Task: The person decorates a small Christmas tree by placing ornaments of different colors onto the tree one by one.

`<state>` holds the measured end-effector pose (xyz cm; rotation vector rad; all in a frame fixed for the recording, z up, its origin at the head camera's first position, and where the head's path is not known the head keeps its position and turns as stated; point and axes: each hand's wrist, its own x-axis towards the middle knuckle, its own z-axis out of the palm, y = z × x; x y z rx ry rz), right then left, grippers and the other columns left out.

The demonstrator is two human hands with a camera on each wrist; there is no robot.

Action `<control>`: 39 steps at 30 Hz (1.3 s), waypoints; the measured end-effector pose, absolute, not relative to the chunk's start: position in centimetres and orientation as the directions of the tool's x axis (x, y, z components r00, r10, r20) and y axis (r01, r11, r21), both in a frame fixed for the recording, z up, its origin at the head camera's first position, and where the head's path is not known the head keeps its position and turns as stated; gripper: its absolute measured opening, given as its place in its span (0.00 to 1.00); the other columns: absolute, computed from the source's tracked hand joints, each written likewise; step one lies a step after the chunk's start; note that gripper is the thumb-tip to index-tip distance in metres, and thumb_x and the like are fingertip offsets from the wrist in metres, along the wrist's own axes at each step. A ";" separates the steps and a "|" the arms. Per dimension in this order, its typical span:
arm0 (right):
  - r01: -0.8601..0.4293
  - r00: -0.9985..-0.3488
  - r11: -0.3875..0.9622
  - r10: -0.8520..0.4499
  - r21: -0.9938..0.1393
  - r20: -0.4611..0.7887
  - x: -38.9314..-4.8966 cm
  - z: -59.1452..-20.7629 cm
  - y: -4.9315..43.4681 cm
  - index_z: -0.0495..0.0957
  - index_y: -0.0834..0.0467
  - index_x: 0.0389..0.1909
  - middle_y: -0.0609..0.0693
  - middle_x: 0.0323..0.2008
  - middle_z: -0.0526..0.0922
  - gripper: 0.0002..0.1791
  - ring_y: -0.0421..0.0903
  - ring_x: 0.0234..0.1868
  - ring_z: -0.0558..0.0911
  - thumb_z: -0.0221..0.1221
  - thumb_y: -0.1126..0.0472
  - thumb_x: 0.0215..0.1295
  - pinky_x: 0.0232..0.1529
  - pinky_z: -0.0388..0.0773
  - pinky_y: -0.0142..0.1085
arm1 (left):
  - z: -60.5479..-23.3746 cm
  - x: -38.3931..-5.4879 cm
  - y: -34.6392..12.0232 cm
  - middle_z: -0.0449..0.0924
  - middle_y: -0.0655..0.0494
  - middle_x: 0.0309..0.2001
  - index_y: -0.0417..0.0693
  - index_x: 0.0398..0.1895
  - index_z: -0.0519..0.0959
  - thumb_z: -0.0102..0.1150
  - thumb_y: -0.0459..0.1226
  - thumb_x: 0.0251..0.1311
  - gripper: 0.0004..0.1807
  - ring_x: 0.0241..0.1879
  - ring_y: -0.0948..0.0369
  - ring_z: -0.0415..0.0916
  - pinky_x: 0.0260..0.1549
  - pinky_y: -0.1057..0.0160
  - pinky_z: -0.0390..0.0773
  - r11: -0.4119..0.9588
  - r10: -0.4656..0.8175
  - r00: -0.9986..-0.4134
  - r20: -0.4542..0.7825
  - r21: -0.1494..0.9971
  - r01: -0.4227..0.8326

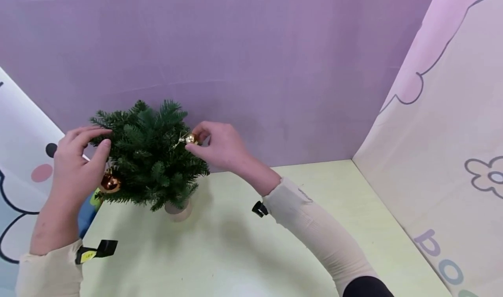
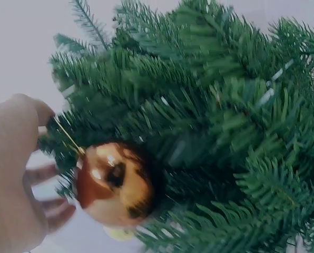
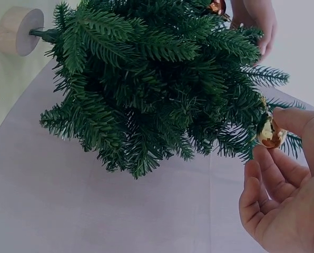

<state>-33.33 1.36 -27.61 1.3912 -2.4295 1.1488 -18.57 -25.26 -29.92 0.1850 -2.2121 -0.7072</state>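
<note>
A small green artificial Christmas tree (image 1: 147, 157) stands at the left of the table on a round wooden base (image 3: 12, 32). My right hand (image 1: 222, 146) pinches a small shiny gold bauble (image 1: 191, 139) between thumb and fingers, right at the branch tips on the tree's right side. A thin gold string trails from that bauble toward the needles. On the opposite side, my left hand (image 1: 78, 157) is at the outer branches, with thumb and fingers apart. Just below its thumb hangs a larger copper-coloured bauble (image 2: 117, 182) on a gold loop, against the branches.
The pale table (image 1: 220, 249) meets a purple cloth backdrop (image 1: 275, 70) close behind the tree. Printed panels flank it, the right one (image 1: 452, 135) with a flower and letters. Black straps with small mounts sit at both sleeve cuffs.
</note>
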 end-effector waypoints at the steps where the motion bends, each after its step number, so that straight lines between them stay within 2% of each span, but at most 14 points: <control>1: -0.778 -0.573 0.290 -0.692 -0.557 0.439 -33.3 -27.6 1.3 0.81 0.50 0.43 0.37 0.33 0.79 0.13 0.31 0.31 0.77 0.65 0.48 0.63 0.31 0.74 0.28 | -29.7 -18.4 -24.8 0.67 0.41 0.63 0.39 0.58 0.77 0.50 0.39 0.69 0.19 0.66 0.42 0.55 0.62 0.41 0.52 0.841 -0.358 -0.660 0.660 0.536 0.079; 4: -0.774 -0.575 0.285 -0.690 -0.566 0.439 -33.1 -27.6 1.2 0.81 0.51 0.43 0.37 0.32 0.79 0.13 0.31 0.30 0.77 0.65 0.48 0.62 0.31 0.74 0.27 | -28.9 -17.7 -22.7 0.69 0.38 0.60 0.36 0.54 0.79 0.53 0.37 0.67 0.18 0.64 0.39 0.57 0.60 0.39 0.53 0.878 -0.364 -0.581 0.728 0.477 0.048; 7: -0.770 -0.578 0.282 -0.688 -0.573 0.439 -33.1 -27.6 1.2 0.81 0.50 0.43 0.37 0.32 0.79 0.13 0.31 0.29 0.77 0.65 0.49 0.62 0.31 0.74 0.27 | -28.2 -17.3 -20.2 0.75 0.36 0.52 0.34 0.46 0.82 0.56 0.36 0.64 0.14 0.56 0.37 0.64 0.53 0.40 0.59 0.917 -0.311 -0.485 0.818 0.392 0.072; 9: -0.770 -0.578 0.278 -0.686 -0.574 0.443 -33.1 -27.6 1.2 0.81 0.50 0.43 0.37 0.32 0.79 0.13 0.32 0.29 0.77 0.65 0.49 0.62 0.31 0.74 0.28 | -27.9 -17.3 -18.6 0.78 0.37 0.47 0.35 0.42 0.84 0.58 0.35 0.62 0.12 0.52 0.37 0.68 0.49 0.40 0.62 0.936 -0.254 -0.474 0.843 0.338 0.101; 11: -0.771 -0.577 0.277 -0.685 -0.573 0.445 -33.1 -27.6 1.1 0.81 0.50 0.43 0.37 0.32 0.79 0.13 0.33 0.28 0.77 0.65 0.49 0.62 0.31 0.74 0.28 | -27.8 -17.4 -17.2 0.80 0.39 0.43 0.36 0.39 0.85 0.61 0.35 0.61 0.10 0.48 0.39 0.70 0.47 0.42 0.64 0.942 -0.207 -0.500 0.841 0.309 0.129; 16: -0.781 -0.567 0.281 -0.692 -0.558 0.447 -33.1 -27.7 1.1 0.81 0.50 0.44 0.38 0.34 0.80 0.14 0.33 0.27 0.76 0.66 0.48 0.61 0.31 0.73 0.28 | -27.8 -17.9 -14.9 0.81 0.44 0.41 0.42 0.40 0.86 0.64 0.38 0.61 0.10 0.43 0.45 0.72 0.35 0.46 0.69 0.948 -0.193 -0.654 0.732 0.311 0.068; 20: -0.797 -0.547 0.263 -0.695 -0.543 0.467 -33.0 -27.9 1.1 0.81 0.50 0.46 0.39 0.35 0.80 0.15 0.34 0.26 0.76 0.66 0.49 0.61 0.30 0.73 0.28 | -27.7 -18.5 -14.4 0.81 0.46 0.43 0.45 0.44 0.85 0.62 0.41 0.63 0.12 0.28 0.52 0.72 0.23 0.53 0.68 0.948 -0.202 -0.736 0.646 0.317 0.018; 23: -0.810 -0.532 0.244 -0.690 -0.534 0.491 -33.0 -28.0 1.2 0.81 0.51 0.46 0.39 0.36 0.80 0.15 0.34 0.27 0.76 0.66 0.50 0.61 0.30 0.73 0.28 | -27.8 -19.0 -14.3 0.80 0.46 0.43 0.46 0.45 0.85 0.61 0.43 0.64 0.13 0.19 0.57 0.65 0.18 0.57 0.65 0.948 -0.209 -0.761 0.614 0.317 -0.004; 29: -0.827 -0.495 0.191 -0.693 -0.529 0.524 -32.6 -28.2 1.9 0.81 0.51 0.46 0.39 0.37 0.80 0.15 0.35 0.29 0.76 0.67 0.51 0.60 0.32 0.73 0.27 | -27.7 -19.3 -13.9 0.80 0.43 0.45 0.44 0.45 0.85 0.59 0.41 0.66 0.12 0.25 0.53 0.67 0.18 0.56 0.65 0.947 -0.208 -0.773 0.600 0.320 -0.007; 33: -0.849 -0.458 0.159 -0.696 -0.503 0.553 -32.4 -28.4 2.5 0.82 0.51 0.46 0.39 0.38 0.79 0.15 0.36 0.30 0.76 0.67 0.52 0.60 0.34 0.73 0.26 | -27.2 -19.5 -13.7 0.80 0.44 0.47 0.45 0.48 0.84 0.56 0.42 0.68 0.15 0.20 0.56 0.67 0.18 0.57 0.67 0.937 -0.208 -0.818 0.536 0.351 -0.009; 39: -0.874 -0.424 0.145 -0.692 -0.464 0.584 -32.3 -28.5 2.8 0.82 0.51 0.47 0.39 0.38 0.79 0.15 0.34 0.30 0.75 0.67 0.52 0.60 0.35 0.72 0.24 | -26.8 -19.8 -13.6 0.79 0.44 0.45 0.41 0.52 0.82 0.49 0.45 0.72 0.20 0.22 0.58 0.71 0.22 0.56 0.70 0.917 -0.201 -0.872 0.446 0.399 -0.007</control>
